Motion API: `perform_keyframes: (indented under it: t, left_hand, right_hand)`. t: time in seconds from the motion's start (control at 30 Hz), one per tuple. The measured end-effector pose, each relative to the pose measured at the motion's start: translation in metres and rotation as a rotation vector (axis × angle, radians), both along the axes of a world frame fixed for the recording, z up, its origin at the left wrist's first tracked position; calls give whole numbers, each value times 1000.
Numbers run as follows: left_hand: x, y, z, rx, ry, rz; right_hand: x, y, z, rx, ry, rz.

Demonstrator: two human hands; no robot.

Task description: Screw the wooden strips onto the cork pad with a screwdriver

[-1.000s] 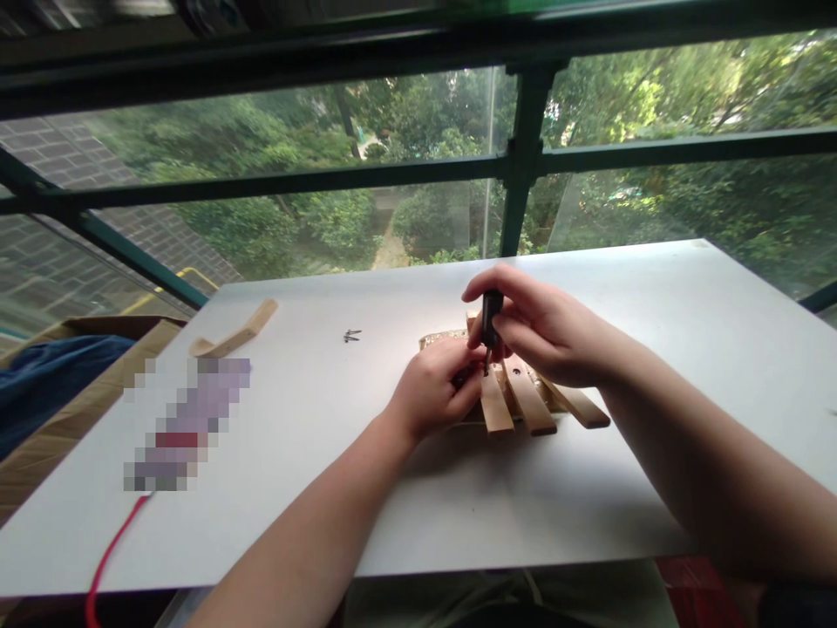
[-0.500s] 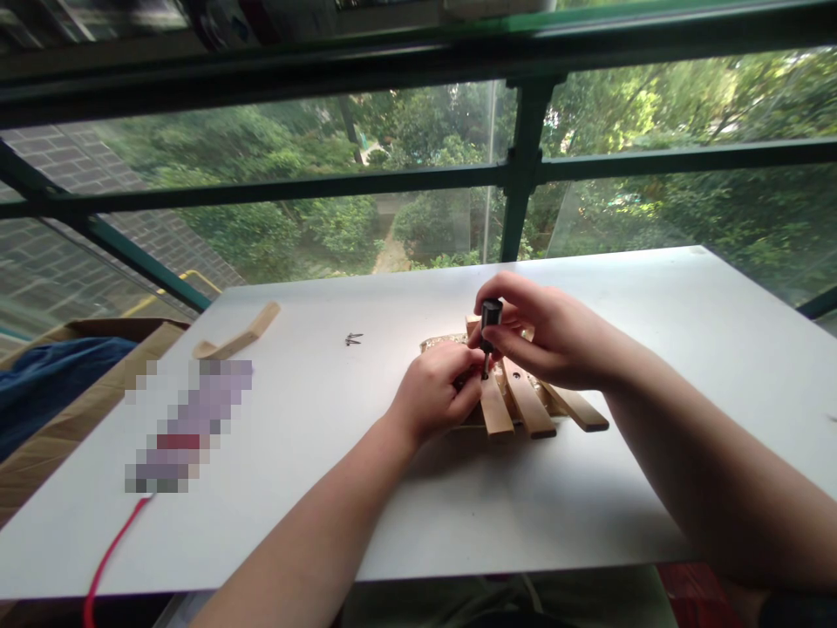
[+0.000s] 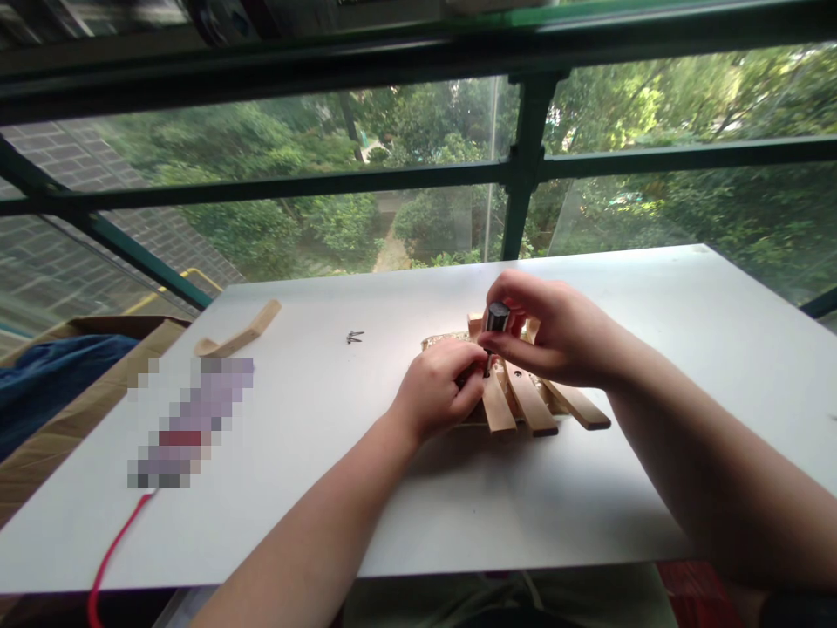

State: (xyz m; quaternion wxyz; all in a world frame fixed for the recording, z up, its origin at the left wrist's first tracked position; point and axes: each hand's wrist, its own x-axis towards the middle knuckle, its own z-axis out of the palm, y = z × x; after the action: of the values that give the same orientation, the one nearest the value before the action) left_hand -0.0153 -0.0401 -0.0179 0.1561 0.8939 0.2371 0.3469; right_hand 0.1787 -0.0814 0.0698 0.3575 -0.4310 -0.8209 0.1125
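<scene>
My right hand is closed around the black handle of a screwdriver. Its shaft points down at the nearest of several curved wooden slats. Pinched beside the screwdriver's tip are the fingers of my left hand; what they hold is hidden. Two more slats, a middle one with a dark screw hole and an outer one, fan out to the right. Under them lies a patterned, shiny base, mostly covered by my hands.
On the white table, a few small screws lie left of my hands. Farther left are a curved wooden piece, a blurred-out purple item and a red cord. A cardboard box with blue cloth stands beside the table.
My right hand has turned slightly to the right, and the screwdriver handle has tilted with it. My left hand stays at the tip.
</scene>
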Motion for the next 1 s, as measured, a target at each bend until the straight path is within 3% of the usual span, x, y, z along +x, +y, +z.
perform_keyframes:
  t: [0.27,0.47,1.0]
  left_hand:
    - [-8,1,1,-26,-36,12]
    - [-21,-1,5,-80,-2,-112]
    - [-17,-2,4,-82,14,-91]
  right_hand:
    - [1,0,0,18,-10,-6]
    - [2,-3,0,15,7,17]
    - [0,-3,1,-13,58,27]
